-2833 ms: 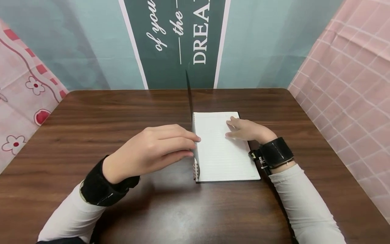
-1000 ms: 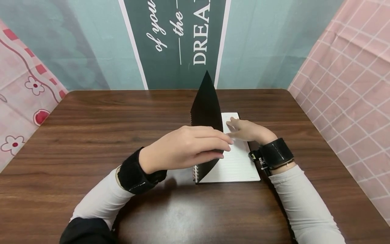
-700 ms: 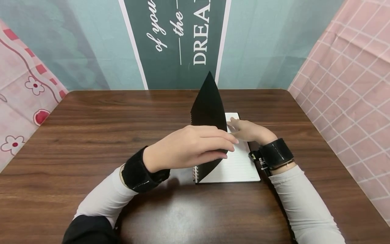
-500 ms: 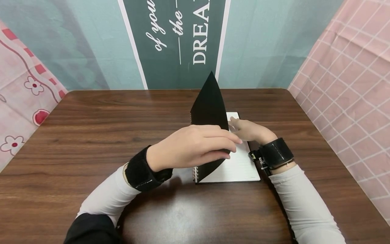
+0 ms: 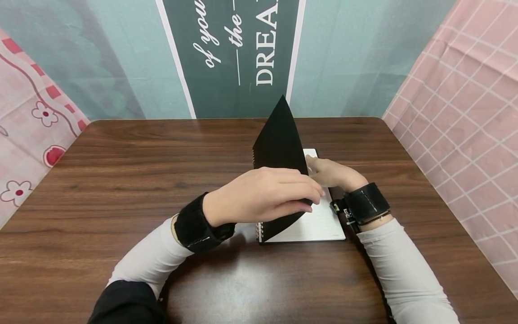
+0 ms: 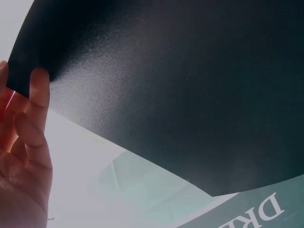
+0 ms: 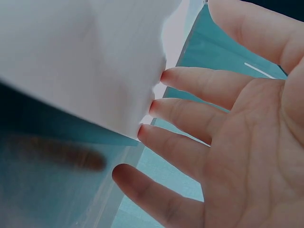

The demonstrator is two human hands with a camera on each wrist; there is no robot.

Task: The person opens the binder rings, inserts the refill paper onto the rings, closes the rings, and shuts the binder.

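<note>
A spiral-bound notebook with ruled white pages (image 5: 319,222) lies on the table, its coil binding (image 5: 259,231) on the left. Its black cover (image 5: 279,144) is raised and bowed, leaning rightward over the pages. My left hand (image 5: 265,193) pinches the cover's free edge; in the left wrist view its fingers (image 6: 39,95) lie on both sides of the black sheet (image 6: 166,95). My right hand (image 5: 336,174) rests at the right part of the page, partly hidden behind the cover. In the right wrist view, its spread, straight fingers (image 7: 190,85) touch the white paper (image 7: 71,52).
The brown wood table (image 5: 162,153) extends around the notebook. Behind it hangs a teal cloth (image 5: 344,54) with white lettering. Pink cloths cover the left side (image 5: 24,148) and right side (image 5: 465,135). Each wrist wears a black strap (image 5: 202,225).
My left hand has moved right with the cover, swinging it from upright to leaning over the pages, and more slowly in the last second. The right hand has stayed in place on the page.
</note>
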